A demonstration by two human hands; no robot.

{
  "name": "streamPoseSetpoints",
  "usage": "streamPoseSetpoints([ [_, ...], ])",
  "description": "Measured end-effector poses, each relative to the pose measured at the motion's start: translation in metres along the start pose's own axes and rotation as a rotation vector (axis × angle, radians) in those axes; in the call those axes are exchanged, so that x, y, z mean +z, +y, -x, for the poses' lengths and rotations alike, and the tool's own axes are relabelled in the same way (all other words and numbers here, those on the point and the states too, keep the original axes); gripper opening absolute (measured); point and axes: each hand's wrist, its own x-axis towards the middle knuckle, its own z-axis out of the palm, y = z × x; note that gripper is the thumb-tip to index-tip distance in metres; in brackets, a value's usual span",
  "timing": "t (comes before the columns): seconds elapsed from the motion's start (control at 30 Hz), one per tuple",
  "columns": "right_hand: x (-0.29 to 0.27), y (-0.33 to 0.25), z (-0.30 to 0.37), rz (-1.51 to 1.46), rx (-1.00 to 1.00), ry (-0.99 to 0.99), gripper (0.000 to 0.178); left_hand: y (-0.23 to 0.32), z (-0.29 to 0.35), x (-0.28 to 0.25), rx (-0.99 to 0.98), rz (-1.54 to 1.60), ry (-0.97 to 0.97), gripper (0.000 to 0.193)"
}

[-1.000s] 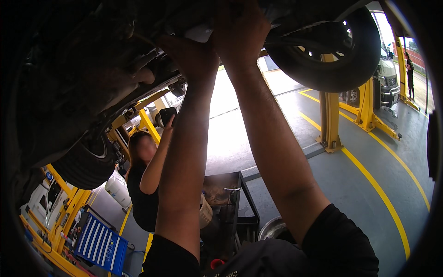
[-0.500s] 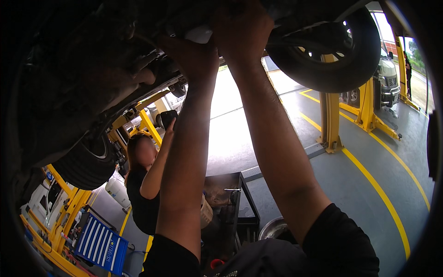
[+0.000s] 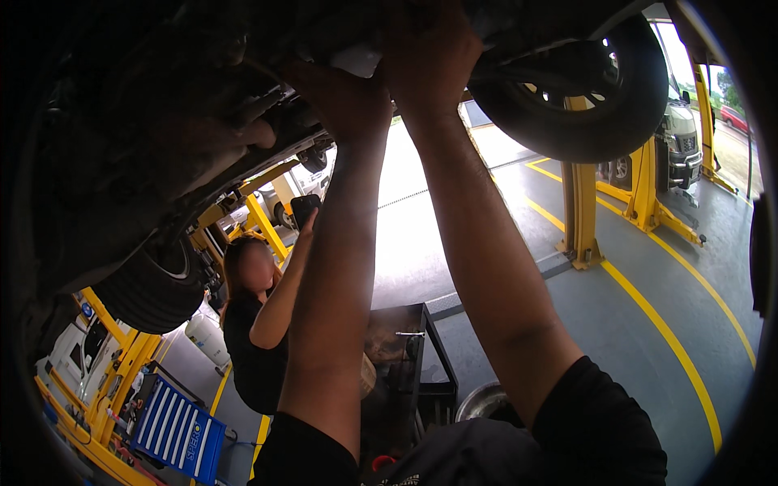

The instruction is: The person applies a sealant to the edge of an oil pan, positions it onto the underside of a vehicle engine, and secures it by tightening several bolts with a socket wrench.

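Note:
Both my arms reach up to the dark underside of a raised vehicle (image 3: 203, 138). My left hand (image 3: 348, 101) is up against the parts there, its thumb side stretched toward the left and its fingertips lost in shadow. Just right of it and a little higher, my right hand (image 3: 431, 61) looks curled round something that I cannot make out. A pale part (image 3: 356, 61) shows between the two hands. A wheel with a black tyre (image 3: 571, 89) hangs to the right of my right hand.
At the left, a co-worker (image 3: 255, 324) holds up a dark phone (image 3: 305, 209). Below my arms stands a black cart (image 3: 393, 344) with a metal tool (image 3: 410, 334) on it. A metal bowl (image 3: 482, 402), a blue tool chest (image 3: 178, 429) and yellow lift posts (image 3: 579, 215) are around me.
My left forearm and hand have shifted slightly right; my right hand has barely moved. The co-worker's phone has moved slightly right. A distant figure at far right is gone, and a red car shows there.

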Motion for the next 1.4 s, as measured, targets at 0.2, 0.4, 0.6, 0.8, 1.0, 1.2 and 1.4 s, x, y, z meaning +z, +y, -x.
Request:
streamPoseSetpoints([
  [0.2,0.000,0.003,-0.001,0.193,-0.050,-0.052,0.016,0.002,-0.001,0.002,0.021,0.007,0.016,0.110],
  [0.4,0.000,0.005,-0.003,0.260,-0.103,-0.036,0.017,0.000,-0.001,0.004,0.030,0.001,0.024,0.112],
  [0.6,-0.004,0.001,-0.004,0.072,-0.019,-0.056,0.012,-0.003,0.000,0.005,0.040,-0.006,0.032,0.114],
  [0.8,-0.006,0.002,-0.002,0.039,-0.043,-0.075,0.014,-0.006,0.002,0.004,0.043,-0.008,0.027,0.116],
  [1.0,-0.006,0.005,-0.009,0.126,-0.098,-0.051,0.015,-0.006,0.000,0.010,0.049,0.032,0.044,0.118],
  [1.2,-0.009,0.006,-0.006,0.189,-0.159,-0.023,0.014,-0.009,0.005,0.010,0.038,0.215,0.086,0.120],
  [1.4,-0.012,0.011,-0.010,0.201,-0.193,-0.083,0.014,-0.008,0.004,0.006,-0.045,-0.180,-0.040,0.129],
])
